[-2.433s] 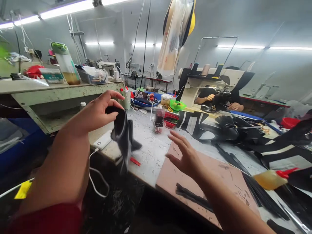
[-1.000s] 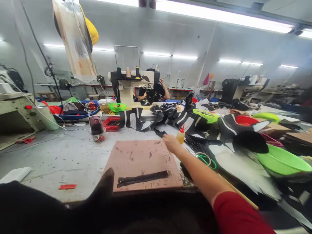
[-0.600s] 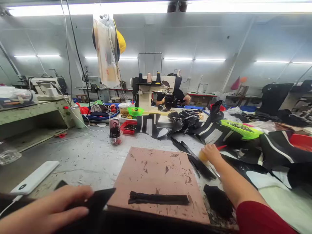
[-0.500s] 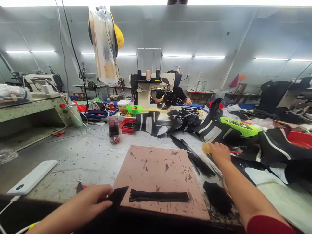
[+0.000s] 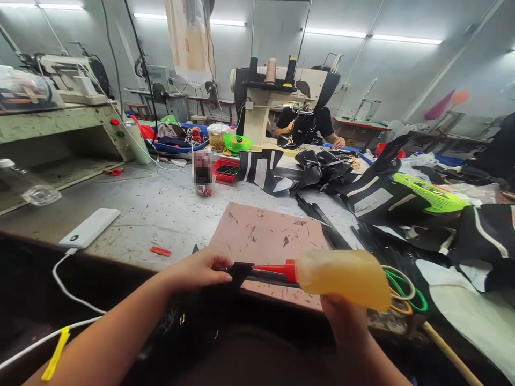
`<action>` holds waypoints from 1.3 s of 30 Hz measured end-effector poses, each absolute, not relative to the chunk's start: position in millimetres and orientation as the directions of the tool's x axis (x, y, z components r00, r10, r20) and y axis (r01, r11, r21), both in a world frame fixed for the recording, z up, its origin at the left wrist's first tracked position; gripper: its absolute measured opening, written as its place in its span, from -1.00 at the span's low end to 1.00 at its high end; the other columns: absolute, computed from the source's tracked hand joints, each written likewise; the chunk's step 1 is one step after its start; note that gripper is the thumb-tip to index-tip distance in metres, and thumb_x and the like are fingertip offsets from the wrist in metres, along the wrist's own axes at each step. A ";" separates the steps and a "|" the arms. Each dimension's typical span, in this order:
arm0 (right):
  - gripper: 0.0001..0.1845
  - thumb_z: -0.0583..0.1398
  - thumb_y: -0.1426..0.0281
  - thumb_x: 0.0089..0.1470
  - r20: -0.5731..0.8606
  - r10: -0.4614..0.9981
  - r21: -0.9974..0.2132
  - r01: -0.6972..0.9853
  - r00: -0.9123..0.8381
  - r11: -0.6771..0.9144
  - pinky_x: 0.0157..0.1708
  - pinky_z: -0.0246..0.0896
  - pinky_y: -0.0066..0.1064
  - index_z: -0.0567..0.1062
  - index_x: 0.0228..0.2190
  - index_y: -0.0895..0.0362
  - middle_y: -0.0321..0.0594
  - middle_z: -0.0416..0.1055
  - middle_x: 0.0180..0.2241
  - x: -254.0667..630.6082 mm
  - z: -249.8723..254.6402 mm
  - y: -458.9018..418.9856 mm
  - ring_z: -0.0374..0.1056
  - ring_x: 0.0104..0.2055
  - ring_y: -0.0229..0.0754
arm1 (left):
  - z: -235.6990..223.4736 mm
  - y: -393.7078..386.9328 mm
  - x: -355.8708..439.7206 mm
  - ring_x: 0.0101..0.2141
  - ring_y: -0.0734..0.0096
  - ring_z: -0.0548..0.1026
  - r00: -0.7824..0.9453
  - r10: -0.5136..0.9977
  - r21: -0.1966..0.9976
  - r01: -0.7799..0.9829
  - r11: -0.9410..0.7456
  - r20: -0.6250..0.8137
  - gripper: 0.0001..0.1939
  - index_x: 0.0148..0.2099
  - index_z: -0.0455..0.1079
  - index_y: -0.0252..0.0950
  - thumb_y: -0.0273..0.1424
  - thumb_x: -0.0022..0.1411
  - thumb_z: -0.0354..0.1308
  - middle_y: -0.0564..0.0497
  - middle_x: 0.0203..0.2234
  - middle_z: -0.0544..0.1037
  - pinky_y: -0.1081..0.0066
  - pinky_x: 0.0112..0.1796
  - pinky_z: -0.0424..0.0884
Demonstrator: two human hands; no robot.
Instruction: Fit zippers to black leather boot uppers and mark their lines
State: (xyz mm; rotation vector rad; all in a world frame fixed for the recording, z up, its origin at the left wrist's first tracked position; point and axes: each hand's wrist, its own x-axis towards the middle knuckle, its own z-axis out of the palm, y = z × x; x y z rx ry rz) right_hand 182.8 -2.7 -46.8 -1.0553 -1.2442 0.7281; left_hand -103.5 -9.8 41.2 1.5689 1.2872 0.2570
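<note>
My left hand pinched the black piece while my right hand gripped the bottle aimed at it, apparently for gluing, which called for a gentle squeeze.

Bare left grip, bare right grip, uncovered left forearm

The bottle looks like translucent plastic with a soft sheen, its nozzle smooth red plastic. The black piece in the left hand looks matt. The cutting board has a dull, dark-scuffed face, the worktop a pale, flecked one. The basket is plastic mesh, the heaped pieces glossy black
</note>
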 end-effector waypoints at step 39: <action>-0.66 0.27 0.13 -0.25 0.399 0.851 -0.913 0.059 0.343 0.404 -0.47 0.35 -0.32 0.47 -0.48 0.15 -0.24 0.45 -0.59 137.9 -18.5 -21.6 0.39 -0.47 -0.13 | 53.6 -33.3 -112.4 -0.32 0.44 0.43 0.473 0.824 0.853 0.521 0.023 -0.312 -0.78 -0.21 0.43 -0.27 -0.35 0.09 0.06 0.10 -0.35 0.54 0.52 -0.29 0.32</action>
